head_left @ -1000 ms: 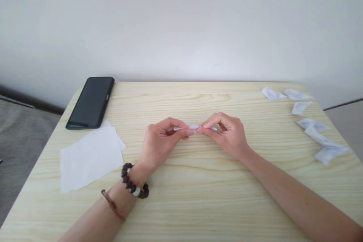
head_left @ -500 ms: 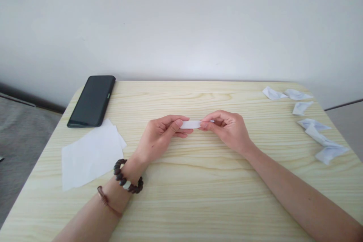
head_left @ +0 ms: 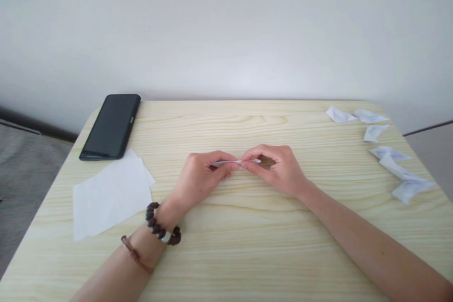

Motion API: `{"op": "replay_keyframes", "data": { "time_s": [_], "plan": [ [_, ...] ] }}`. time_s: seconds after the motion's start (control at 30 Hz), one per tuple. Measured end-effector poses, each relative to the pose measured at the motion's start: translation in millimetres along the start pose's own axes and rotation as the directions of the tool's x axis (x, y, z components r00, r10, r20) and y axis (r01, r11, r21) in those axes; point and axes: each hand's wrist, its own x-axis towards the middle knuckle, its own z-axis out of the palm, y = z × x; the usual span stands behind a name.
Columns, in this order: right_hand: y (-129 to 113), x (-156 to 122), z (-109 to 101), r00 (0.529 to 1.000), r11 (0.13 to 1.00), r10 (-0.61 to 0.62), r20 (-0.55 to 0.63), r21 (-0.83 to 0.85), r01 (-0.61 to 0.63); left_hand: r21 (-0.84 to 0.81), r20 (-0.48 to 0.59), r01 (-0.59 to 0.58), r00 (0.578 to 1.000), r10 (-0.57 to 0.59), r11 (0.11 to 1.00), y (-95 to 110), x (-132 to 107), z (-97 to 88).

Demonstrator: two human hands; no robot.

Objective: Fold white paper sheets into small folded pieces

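Over the middle of the table, both my hands pinch one small folded piece of paper (head_left: 253,161). My left hand (head_left: 203,173) is closed, its thumb and forefinger gripping the white paper near the centre. Thumb and fingertips of my right hand (head_left: 278,170) close on the same paper, almost touching the left fingertips. Only thin slivers of the paper show, seen nearly edge-on; my fingers cover much of it. A dark bead bracelet and a brown cord circle my left wrist.
Sheets of white paper (head_left: 113,196) lie at the left, just in front of a black phone (head_left: 111,126). Several folded paper boats (head_left: 410,189) line the right side of the wooden table (head_left: 247,255). A pale wall (head_left: 226,33) stands behind the back edge.
My hands have come closer together, fingertips now nearly meeting. The folded paper has turned from showing a flat white strip to nearly edge-on.
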Motion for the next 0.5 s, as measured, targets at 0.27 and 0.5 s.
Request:
{"op": "replay_keyframes", "data": {
  "time_s": [0.27,0.5],
  "plan": [
    [1.0,3.2,-1.0,1.0,0.986,-0.019,0.002,-0.166,0.019,0.17,-0.091,-0.01,0.996,0.025,0.985,-2.9,2.6,-5.6],
    [0.0,2.4,-1.8,0.997,0.986,-0.033,0.069,-0.161,0.044,0.159,-0.084,-0.035,0.995,0.048,0.987,-5.4,1.3,-5.6]
  ]
}}
